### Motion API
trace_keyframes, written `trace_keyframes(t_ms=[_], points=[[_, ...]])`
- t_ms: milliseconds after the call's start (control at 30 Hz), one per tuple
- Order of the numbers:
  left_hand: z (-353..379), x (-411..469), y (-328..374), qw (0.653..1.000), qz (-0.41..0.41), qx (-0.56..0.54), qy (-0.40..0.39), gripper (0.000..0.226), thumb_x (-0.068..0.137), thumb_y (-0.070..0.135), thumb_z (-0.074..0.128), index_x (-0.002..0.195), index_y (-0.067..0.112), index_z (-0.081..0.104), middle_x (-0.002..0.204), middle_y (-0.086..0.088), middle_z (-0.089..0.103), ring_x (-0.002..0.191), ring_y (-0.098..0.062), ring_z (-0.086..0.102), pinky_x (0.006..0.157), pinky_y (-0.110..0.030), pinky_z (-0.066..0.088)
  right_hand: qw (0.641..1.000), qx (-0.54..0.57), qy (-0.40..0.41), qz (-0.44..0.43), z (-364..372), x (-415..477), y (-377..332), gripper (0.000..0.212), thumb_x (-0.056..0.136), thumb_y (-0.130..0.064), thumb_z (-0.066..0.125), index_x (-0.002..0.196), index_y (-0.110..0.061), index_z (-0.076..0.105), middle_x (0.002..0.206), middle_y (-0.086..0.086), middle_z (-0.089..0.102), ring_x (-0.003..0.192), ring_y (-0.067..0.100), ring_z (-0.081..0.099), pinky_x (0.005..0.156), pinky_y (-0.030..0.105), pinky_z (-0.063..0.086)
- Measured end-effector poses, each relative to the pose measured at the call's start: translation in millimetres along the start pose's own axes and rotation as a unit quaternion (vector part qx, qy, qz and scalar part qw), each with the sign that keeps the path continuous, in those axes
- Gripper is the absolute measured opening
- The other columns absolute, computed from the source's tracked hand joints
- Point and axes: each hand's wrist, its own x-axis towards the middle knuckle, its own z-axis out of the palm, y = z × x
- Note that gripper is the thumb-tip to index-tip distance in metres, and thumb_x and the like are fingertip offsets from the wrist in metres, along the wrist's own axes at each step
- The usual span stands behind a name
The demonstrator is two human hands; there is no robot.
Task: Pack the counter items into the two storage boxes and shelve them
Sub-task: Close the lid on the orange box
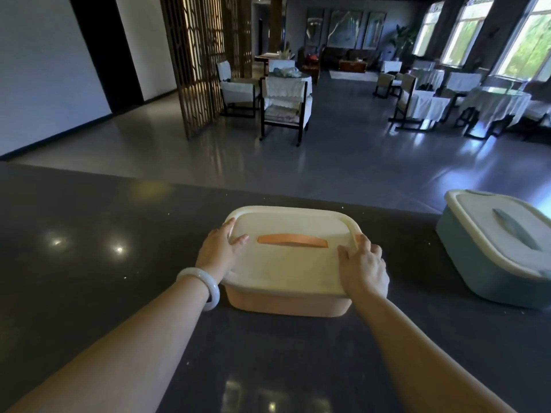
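Head view: the orange storage box [286,302] is sitting on the dark counter [89,263], directly before the person, with its cream lid [292,263] on top. The left hand [219,248] is resting on the lid's left end and the right hand [363,268] on its right end. The fingers of both are lying fairly straight and pressing, neither clenched nor wrapped round anything. Whether any fingertip is hooking under the rim is hidden. The step in hand is probably seating the lid. To do it well, both ends should be pressed down evenly until the rim is lying flush all round, and the orange handle [292,241] is best left alone until then. The blue storage box [477,263] is standing well apart at the right edge, likewise lidded. Count: two boxes, two lids, two handles, two hands, and one pale bracelet [199,286] on the left wrist. With both boxes lidded, shelving appears to be what is remaining.
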Motion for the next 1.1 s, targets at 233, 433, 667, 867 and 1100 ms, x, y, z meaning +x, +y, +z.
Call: trace_keyframes(t_ms=[233, 433, 667, 867, 1100], points=[[16.9, 78.5, 20.3, 1.000, -0.012, -0.001, 0.012, 0.063, 0.093, 0.050, 0.053, 0.149, 0.029, 0.033, 0.145, -0.008, 0.045, 0.130, -0.028, 0.045, 0.104, -0.039, 0.041, 1.000, 0.006, -0.004, -0.016, 18.4, 81.8, -20.6, 0.055, 0.099, -0.046, 0.038, 0.146, -0.020, 0.027, 0.133, 0.012, 0.043, 0.114, 0.031, 0.049, 0.089, 0.044, 0.045], [27.1, 128.7, 31.8, 1.000, -0.015, -0.008, 0.022, 0.062, 0.093, 0.047, 0.055, 0.149, 0.029, 0.035, 0.147, -0.007, 0.043, 0.131, -0.027, 0.044, 0.103, -0.036, 0.041, 1.000, 0.004, -0.004, -0.016, 31.6, 130.7, -34.7, 0.055, 0.098, -0.047, 0.041, 0.145, -0.020, 0.028, 0.132, 0.013, 0.043, 0.114, 0.032, 0.049, 0.089, 0.046, 0.044], [30.4, 165.5, 29.3, 1.000, -0.003, -0.009, 0.008, 0.063, 0.092, 0.052, 0.054, 0.148, 0.032, 0.034, 0.147, -0.006, 0.043, 0.132, -0.027, 0.043, 0.105, -0.042, 0.040, 1.000, 0.006, 0.007, -0.001, 41.8, 150.5, -44.9, 0.056, 0.099, -0.048, 0.040, 0.146, -0.021, 0.026, 0.134, 0.012, 0.042, 0.115, 0.032, 0.048, 0.089, 0.044, 0.045], [31.6, 170.4, 29.3, 1.000, -0.006, 0.017, -0.015, 0.065, 0.092, 0.057, 0.049, 0.150, 0.034, 0.029, 0.147, -0.008, 0.041, 0.129, -0.031, 0.045, 0.100, -0.042, 0.043, 1.000, -0.004, -0.028, -0.009, 37.0, 149.6, -45.4, 0.059, 0.100, -0.044, 0.037, 0.151, -0.020, 0.017, 0.141, 0.013, 0.036, 0.125, 0.032, 0.042, 0.096, 0.045, 0.043], [47.6, 126.5, 72.0, 0.949, 0.187, 0.247, 0.057, 0.062, 0.098, 0.050, 0.039, 0.149, 0.017, 0.031, 0.154, -0.012, 0.027, 0.141, -0.032, 0.026, 0.115, -0.046, 0.024, 0.997, 0.017, -0.062, -0.031, -15.9, 146.8, -7.7, 0.058, 0.101, -0.041, 0.042, 0.151, -0.017, 0.025, 0.149, 0.013, 0.035, 0.137, 0.033, 0.030, 0.109, 0.047, 0.033]])
